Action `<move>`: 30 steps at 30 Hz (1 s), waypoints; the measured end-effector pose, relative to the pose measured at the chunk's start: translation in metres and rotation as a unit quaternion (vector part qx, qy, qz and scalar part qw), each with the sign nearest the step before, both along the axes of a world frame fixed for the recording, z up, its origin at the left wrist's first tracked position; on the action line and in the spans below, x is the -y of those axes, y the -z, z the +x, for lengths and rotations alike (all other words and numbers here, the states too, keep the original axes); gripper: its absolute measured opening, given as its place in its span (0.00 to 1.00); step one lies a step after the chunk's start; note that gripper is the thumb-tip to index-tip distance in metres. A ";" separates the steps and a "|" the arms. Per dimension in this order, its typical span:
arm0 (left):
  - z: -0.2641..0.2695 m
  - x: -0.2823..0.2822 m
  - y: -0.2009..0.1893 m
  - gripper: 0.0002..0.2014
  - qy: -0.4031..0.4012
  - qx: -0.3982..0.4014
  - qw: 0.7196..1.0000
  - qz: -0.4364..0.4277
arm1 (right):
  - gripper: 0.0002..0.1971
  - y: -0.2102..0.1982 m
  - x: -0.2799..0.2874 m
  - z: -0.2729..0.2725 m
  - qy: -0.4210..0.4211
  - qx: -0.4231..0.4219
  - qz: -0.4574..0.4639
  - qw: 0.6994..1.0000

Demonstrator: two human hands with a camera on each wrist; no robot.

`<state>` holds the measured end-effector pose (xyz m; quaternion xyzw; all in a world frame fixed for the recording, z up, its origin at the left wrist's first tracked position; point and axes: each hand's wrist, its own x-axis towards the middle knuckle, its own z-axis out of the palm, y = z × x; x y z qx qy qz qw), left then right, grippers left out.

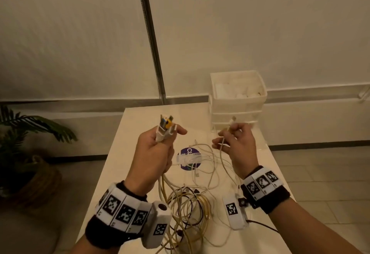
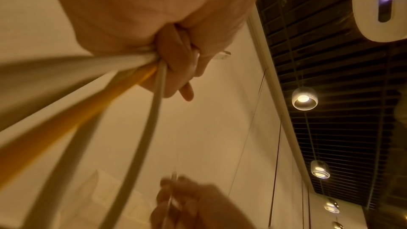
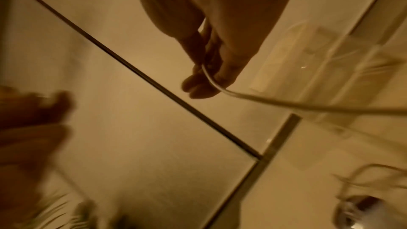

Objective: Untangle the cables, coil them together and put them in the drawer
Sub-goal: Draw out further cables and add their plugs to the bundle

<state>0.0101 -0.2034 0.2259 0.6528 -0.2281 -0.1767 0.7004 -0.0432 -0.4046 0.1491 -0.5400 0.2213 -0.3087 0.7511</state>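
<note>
Dim amber light, blurred wrist views

The right hand (image 3: 211, 53) hangs down from the top of the frame, seen from the wrist, its fingers (image 3: 198, 86) curled together at the tips. A thin pale cable (image 3: 286, 104) runs down between the fingers, bends at the fingertips and sweeps off to the right edge. Behind it stands a blurred pale plastic drawer unit (image 3: 319, 76). At the left edge the left hand (image 3: 28, 116) shows as a dark blur. A dark metal strip (image 3: 141, 74) crosses the pale wall slantwise. In the lower right corner loops of cable (image 3: 363, 177) lie blurred.
</note>
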 end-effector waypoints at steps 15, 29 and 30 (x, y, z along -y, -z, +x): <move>0.007 0.003 0.002 0.33 0.089 -0.057 0.992 -0.063 | 0.06 -0.087 -0.099 -0.023 -0.115 0.019 -0.094 0.989; 0.016 -0.001 -0.009 0.21 -0.036 0.005 0.997 -0.062 | 0.09 -0.075 -0.102 -0.020 -0.134 -0.031 -0.232 0.963; 0.022 -0.006 -0.013 0.20 -0.061 -0.003 0.996 -0.071 | 0.07 -0.072 -0.099 -0.023 -0.160 -0.052 -0.264 0.950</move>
